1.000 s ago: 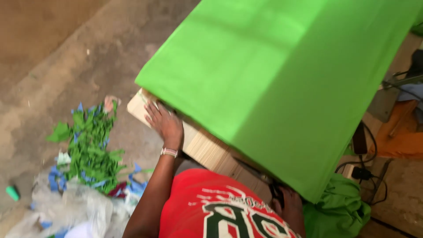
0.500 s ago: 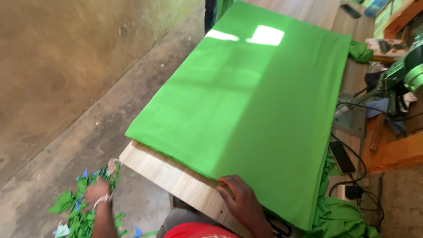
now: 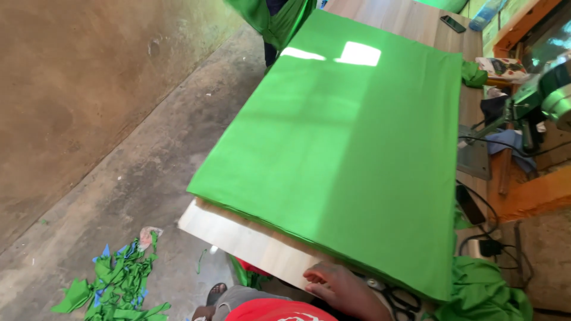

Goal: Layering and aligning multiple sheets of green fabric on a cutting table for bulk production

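Floor: bare concrete (image 3: 137,178), green and blue scraps (image 3: 116,288) at my left.
Table: pale wood (image 3: 250,244).
Cloth: green stack (image 3: 351,160) covering it; soft, light, probably slippery; grip the near edge.
Hand: my right hand (image 3: 342,288) flat, fingers loosely spread, holding nothing, beside scissors (image 3: 398,297).
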